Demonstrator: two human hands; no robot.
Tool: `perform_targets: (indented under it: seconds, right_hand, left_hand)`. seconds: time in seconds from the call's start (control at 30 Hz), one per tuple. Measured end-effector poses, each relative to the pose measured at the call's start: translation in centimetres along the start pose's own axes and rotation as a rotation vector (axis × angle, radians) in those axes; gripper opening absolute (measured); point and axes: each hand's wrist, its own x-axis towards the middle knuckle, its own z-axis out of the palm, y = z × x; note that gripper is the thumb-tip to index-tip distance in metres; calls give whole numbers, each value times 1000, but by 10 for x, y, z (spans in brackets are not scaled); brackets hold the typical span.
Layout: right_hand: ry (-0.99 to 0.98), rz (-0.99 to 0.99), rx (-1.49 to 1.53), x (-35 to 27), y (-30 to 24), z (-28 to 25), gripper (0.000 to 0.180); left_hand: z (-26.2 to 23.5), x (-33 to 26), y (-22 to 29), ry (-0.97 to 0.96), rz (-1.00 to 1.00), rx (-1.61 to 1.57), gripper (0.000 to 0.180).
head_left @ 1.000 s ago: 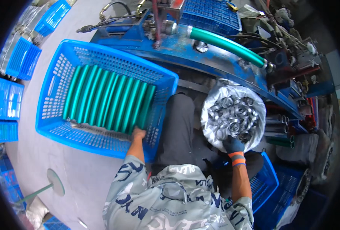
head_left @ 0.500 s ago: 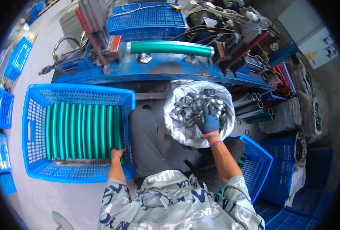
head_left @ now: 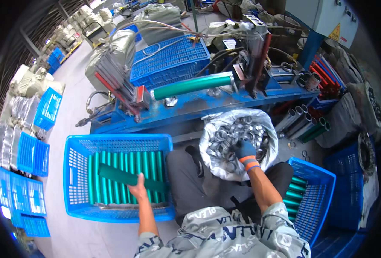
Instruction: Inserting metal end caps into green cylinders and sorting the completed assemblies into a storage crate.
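Note:
My left hand [head_left: 138,187] grips a green tube [head_left: 121,176], lifted crosswise above several green tubes lying side by side in a blue plastic crate [head_left: 76,178] at my left. My right hand [head_left: 243,150], in a dark glove with an orange cuff, reaches into a silvery bag [head_left: 207,142] full of metal rings [head_left: 229,135]; whether its fingers hold a ring is hidden. Another green tube [head_left: 190,86] lies clamped across the blue machine bench [head_left: 207,107] ahead of me.
A second blue crate [head_left: 317,193] with green tubes stands at my right. Grey and green tubes [head_left: 302,122] lean under the bench on the right. Stacked blue crates [head_left: 27,172] line the floor on the left. Hoses and a blue basket [head_left: 169,60] sit behind the bench.
My left hand has lifted one green tube out of the row in the left crate. My right hand stays in the bag of rings. The view has swung upward.

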Motion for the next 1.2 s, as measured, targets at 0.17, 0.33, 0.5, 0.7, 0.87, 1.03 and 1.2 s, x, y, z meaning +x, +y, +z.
perform_targets:
  seconds: [0.17,0.33,0.5,0.7,0.87,1.03,1.2]
  right_hand:
    - [-67,358,563,-48,40,-16,32]
    - [-190,699,1650,-75,12,-70,54]
    - [-282,487,1941,-97,11,-95,70]
    - [-287,392,2043,-107,-15,-110,71]
    - [-96,574,1369,-80,24,-77,46]
    - [-164,523,1821,-89,21,-92,62]
    - [-193,411,1967,-97,5,-109,52]
  left_hand:
    - [64,-11,160,-503,225,434,66]
    - [126,-84,235,-868,520,676,72]
    - [161,-112,260,-1074,621,697,70]
    - [167,-121,276,-1155,671,694,69]
    - [174,-122,282,-1174,647,705,69]
    - [162,-117,279,-1152,635,709,70]
    - [159,-116,287,-1144,632,714,70]
